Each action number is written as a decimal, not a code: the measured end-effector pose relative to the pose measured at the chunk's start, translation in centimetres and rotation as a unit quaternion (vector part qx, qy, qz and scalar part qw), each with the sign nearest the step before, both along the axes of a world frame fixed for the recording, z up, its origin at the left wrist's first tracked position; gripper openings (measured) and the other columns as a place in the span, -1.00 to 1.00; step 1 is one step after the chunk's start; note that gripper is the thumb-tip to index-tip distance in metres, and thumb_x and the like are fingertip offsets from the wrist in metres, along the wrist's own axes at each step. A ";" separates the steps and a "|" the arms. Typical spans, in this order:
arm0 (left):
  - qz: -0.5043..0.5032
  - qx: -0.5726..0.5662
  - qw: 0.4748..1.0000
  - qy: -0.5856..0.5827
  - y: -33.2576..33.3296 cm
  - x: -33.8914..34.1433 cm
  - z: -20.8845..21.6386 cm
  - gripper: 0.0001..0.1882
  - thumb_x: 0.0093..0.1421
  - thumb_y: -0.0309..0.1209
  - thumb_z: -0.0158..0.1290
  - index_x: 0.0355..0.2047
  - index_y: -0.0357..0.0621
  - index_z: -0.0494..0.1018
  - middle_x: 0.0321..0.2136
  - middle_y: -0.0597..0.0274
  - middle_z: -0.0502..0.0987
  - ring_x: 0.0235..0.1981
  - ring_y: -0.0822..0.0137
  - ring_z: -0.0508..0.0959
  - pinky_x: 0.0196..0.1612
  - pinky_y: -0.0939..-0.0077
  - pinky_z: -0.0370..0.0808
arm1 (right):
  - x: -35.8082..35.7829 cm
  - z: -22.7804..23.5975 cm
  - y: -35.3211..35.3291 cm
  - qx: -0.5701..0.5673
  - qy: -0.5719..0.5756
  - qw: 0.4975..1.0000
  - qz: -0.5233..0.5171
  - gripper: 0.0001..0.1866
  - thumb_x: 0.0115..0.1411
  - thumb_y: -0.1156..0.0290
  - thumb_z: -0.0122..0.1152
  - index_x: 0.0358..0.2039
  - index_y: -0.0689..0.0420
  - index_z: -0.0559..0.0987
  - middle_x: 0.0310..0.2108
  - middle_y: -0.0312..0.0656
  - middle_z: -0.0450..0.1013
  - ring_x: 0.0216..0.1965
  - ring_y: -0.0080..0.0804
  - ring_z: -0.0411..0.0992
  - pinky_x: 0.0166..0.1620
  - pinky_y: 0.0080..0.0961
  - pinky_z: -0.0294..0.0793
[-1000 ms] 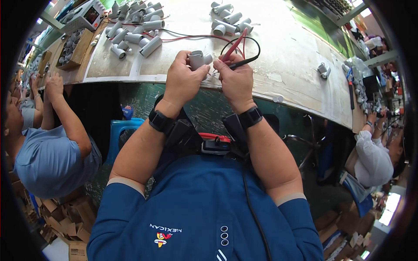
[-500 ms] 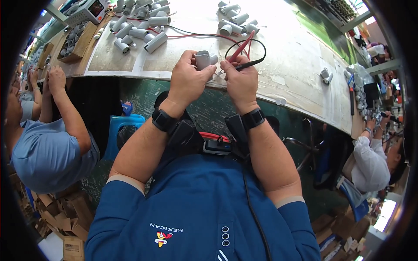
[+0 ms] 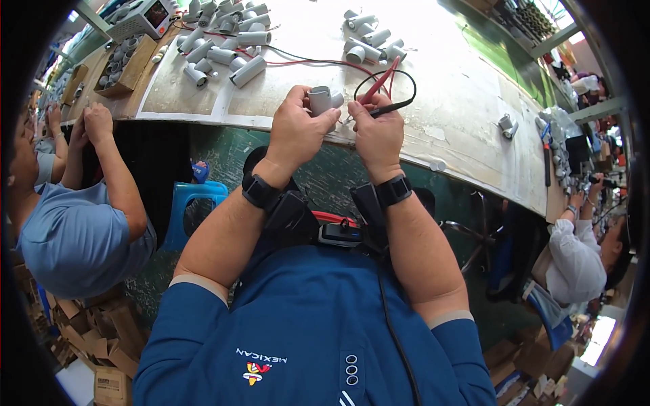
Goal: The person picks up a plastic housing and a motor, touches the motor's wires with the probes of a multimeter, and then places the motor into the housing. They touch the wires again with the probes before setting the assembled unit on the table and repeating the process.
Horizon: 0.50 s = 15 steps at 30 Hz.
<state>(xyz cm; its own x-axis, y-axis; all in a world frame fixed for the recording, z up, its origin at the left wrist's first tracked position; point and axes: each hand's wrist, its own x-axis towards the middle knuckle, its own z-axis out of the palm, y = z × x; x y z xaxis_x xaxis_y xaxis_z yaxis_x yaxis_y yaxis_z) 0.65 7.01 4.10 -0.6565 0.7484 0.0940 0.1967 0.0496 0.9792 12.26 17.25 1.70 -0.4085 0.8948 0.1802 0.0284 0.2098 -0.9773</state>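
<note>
My left hand (image 3: 300, 128) is closed around a grey plastic fitting (image 3: 322, 101) with a round open end, held just above the front edge of the worktable. Close beside it, my right hand (image 3: 377, 132) grips a pair of test probes, one red (image 3: 380, 84) and one black (image 3: 387, 107). Their tips point toward the fitting, but whether they touch it is too small to tell. From the probes, a red and a black lead (image 3: 308, 58) run left across the table among more grey fittings.
Piles of grey fittings (image 3: 247, 70) (image 3: 369, 42) lie across the far side of the table (image 3: 467, 101). A meter with a screen (image 3: 145, 19) and a box of parts (image 3: 126, 65) stand at the far left. Two fittings (image 3: 508, 126) lie right. People sit at both sides.
Both hands have shifted slightly right and down in the picture, along with the fitting and probes. The grip of each hand looks the same.
</note>
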 end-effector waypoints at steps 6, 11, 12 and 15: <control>0.000 -0.003 1.000 0.004 0.0 -0.3 -0.6 -0.56 0.13 -0.37 0.33 -0.09 -0.34 0.42 -0.33 0.04 0.64 -0.35 0.33 0.66 -0.30 0.43 0.60 | -0.2 -0.6 -0.1 0.018 -0.010 0.999 -0.024 -0.84 0.23 0.43 0.39 -0.23 0.21 0.63 -0.47 -0.32 0.54 -0.52 -0.63 0.43 -0.44 -0.64 0.38; 0.003 0.016 1.000 0.004 -0.3 -0.3 -1.0 -0.57 0.15 -0.37 0.33 -0.07 -0.31 0.43 -0.32 0.06 0.63 -0.35 0.35 0.64 -0.30 0.45 0.60 | -0.4 -0.1 -1.0 0.056 -0.025 0.997 -0.040 -0.84 0.24 0.43 0.38 -0.23 0.21 0.63 -0.46 -0.30 0.54 -0.45 -0.57 0.46 -0.36 -0.59 0.42; -0.003 0.018 1.000 0.004 -0.2 -0.2 -1.1 -0.58 0.17 -0.39 0.32 -0.06 -0.31 0.43 -0.30 0.07 0.61 -0.34 0.37 0.63 -0.31 0.49 0.61 | -0.4 0.0 -1.1 0.058 -0.020 0.998 -0.035 -0.84 0.24 0.43 0.38 -0.23 0.21 0.63 -0.46 -0.30 0.54 -0.45 -0.57 0.46 -0.36 -0.59 0.42; 0.002 0.026 1.000 0.006 -0.2 -0.1 -1.4 -0.58 0.17 -0.38 0.33 -0.06 -0.30 0.43 -0.30 0.07 0.61 -0.34 0.37 0.63 -0.31 0.48 0.61 | 0.0 -0.1 -1.2 0.066 -0.022 0.997 -0.040 -0.84 0.25 0.42 0.37 -0.24 0.22 0.62 -0.43 -0.26 0.55 -0.40 -0.53 0.48 -0.31 -0.55 0.44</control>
<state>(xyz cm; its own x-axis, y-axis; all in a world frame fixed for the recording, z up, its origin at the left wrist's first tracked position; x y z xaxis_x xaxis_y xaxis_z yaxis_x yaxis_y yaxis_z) 0.51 6.82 2.73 -0.6582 0.7396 0.1406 0.2091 0.0002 0.9779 12.29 16.01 1.57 -0.3480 0.8940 0.2821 0.0931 0.3324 -0.9385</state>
